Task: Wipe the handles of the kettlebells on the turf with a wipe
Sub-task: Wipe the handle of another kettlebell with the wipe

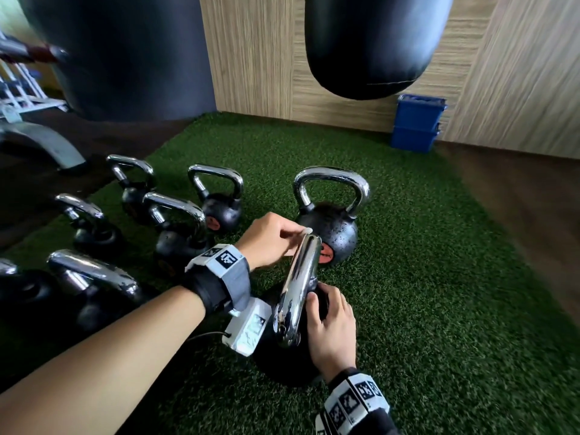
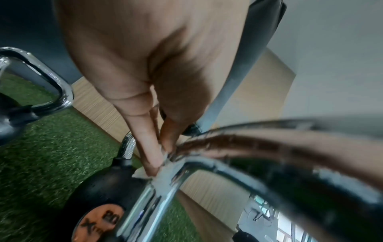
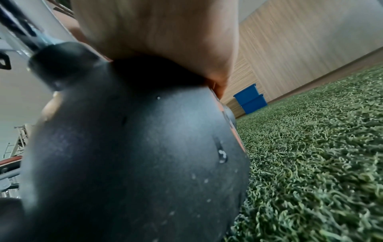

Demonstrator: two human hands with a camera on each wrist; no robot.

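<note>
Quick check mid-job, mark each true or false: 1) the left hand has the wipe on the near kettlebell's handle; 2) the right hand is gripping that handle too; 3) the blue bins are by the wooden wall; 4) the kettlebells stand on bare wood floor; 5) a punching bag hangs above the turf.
1) True: the left hand presses the wipe onto the far end of the handle.
2) False: the right hand rests on the kettlebell body, beside the handle.
3) True: the blue bins stand against the wall.
4) False: they stand on green turf.
5) True: the punching bag hangs there.
</note>
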